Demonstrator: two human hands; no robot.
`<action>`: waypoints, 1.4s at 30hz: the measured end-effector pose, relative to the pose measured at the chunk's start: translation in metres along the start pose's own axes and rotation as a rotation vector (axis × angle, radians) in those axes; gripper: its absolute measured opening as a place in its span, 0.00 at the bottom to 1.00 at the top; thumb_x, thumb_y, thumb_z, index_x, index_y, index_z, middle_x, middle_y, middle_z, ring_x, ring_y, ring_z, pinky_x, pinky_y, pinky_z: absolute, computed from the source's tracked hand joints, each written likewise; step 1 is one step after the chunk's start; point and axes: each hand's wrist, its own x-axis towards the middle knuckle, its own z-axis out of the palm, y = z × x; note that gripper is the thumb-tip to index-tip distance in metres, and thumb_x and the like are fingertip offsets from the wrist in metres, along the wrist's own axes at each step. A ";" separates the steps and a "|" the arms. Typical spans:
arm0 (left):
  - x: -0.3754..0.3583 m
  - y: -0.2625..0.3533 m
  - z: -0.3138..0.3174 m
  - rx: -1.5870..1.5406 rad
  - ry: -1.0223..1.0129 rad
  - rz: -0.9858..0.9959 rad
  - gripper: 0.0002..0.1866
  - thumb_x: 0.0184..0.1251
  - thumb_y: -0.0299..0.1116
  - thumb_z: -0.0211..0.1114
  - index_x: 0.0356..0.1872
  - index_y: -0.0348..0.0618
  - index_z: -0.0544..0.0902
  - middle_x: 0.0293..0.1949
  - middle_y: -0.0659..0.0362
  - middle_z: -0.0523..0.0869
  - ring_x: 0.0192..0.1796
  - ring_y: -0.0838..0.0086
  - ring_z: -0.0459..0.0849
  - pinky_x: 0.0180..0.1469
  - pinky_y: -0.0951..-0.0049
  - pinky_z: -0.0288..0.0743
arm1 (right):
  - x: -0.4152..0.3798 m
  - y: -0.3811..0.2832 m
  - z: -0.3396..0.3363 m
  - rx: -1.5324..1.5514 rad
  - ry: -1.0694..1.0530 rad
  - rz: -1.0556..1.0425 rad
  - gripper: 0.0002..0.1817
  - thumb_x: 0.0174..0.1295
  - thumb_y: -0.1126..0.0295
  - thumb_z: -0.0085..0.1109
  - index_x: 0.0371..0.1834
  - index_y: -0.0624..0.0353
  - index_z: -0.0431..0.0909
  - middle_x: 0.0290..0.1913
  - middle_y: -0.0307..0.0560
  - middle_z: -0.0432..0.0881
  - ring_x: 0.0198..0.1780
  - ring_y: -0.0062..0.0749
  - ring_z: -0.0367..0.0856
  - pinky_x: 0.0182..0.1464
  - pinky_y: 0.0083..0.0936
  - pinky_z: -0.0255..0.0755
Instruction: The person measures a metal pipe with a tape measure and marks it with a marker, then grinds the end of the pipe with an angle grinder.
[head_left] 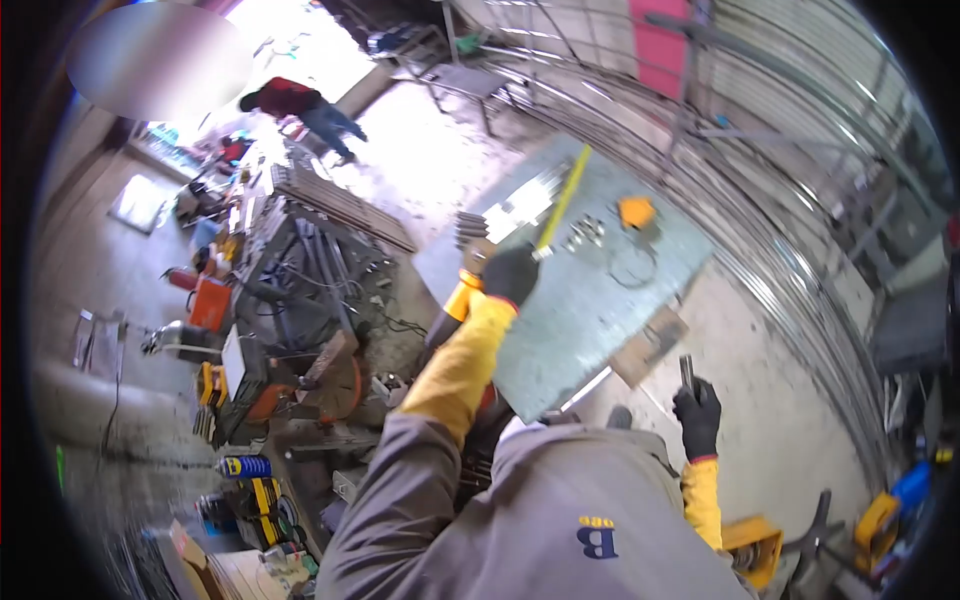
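My left hand (pixel 511 274), in a black glove with a yellow sleeve, is over the left part of the blue-grey metal table (pixel 570 320). Its fingers are closed at the near end of a yellow tape measure blade (pixel 566 194), which lies stretched across the tabletop. Beside that hand, another person's hand (pixel 480 251) with an orange-yellow cuff is near stacked short metal pieces (pixel 470 228). Off the table's right side, my gloved right hand (pixel 697 410) grips a short metal tube (pixel 687 372), which points upward. Bright metal strips (pixel 527 203) lie left of the tape.
Small metal parts (pixel 586 232) and an orange object (pixel 636 211) lie on the table. Long metal bars (pixel 770 290) run along the right. Tools and scrap crowd the left, including a cut-off saw (pixel 335 390). Another person (pixel 305 105) bends over at the back.
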 end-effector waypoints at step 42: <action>0.035 0.102 0.023 -0.014 -0.184 0.082 0.25 0.74 0.58 0.64 0.39 0.46 0.93 0.39 0.42 0.93 0.45 0.41 0.92 0.49 0.43 0.84 | -0.001 -0.078 0.017 -0.205 0.258 -0.114 0.20 0.70 0.65 0.75 0.62 0.59 0.85 0.42 0.47 0.92 0.38 0.33 0.89 0.40 0.32 0.81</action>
